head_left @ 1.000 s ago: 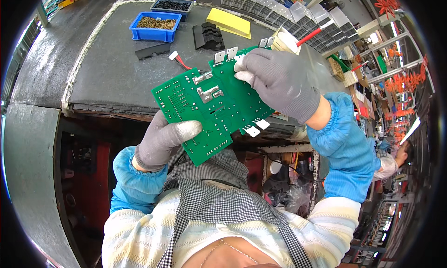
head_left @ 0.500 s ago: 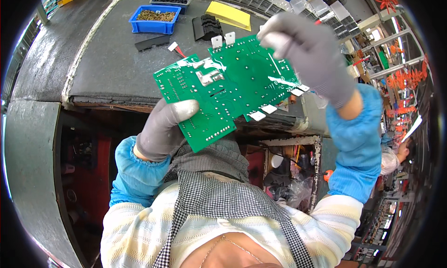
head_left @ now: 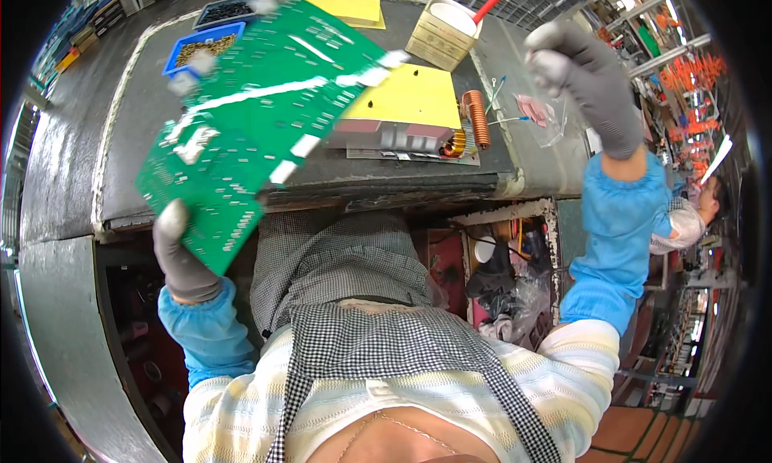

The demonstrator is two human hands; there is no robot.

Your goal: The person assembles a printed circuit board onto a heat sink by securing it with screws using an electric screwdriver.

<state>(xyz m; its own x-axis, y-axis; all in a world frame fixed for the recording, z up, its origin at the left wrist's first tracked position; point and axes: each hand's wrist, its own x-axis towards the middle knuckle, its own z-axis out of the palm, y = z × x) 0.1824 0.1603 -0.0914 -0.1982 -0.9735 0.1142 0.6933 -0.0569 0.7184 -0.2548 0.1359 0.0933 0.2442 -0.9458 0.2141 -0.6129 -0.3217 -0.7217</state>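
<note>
A green circuit board (head_left: 241,101), smeared by motion, is tilted up over the left part of the bench. White tabs stick out along its edges. My left hand (head_left: 186,258), in a grey glove, grips its lower left corner with the thumb on the soldered face. Raised at the right, apart from the board, is my gloved right hand (head_left: 591,93). Its fingers are curled together, and whatever they may pinch is hidden. Between the hands lies an assembly with a yellow sheet (head_left: 414,97) on top and a copper coil (head_left: 476,119) at its right end.
Behind stand a box with a red-handled tool (head_left: 441,33), a blue bin of small brass-coloured parts (head_left: 189,57), a dark bin (head_left: 229,11) and another yellow pad (head_left: 346,9). A clear plastic bag (head_left: 555,121) lies right of the coil. Another person (head_left: 683,222) is at far right.
The board has swung left and up in my left hand, uncovering the yellow-topped assembly. My right hand has come away from the board's far corner toward the right.
</note>
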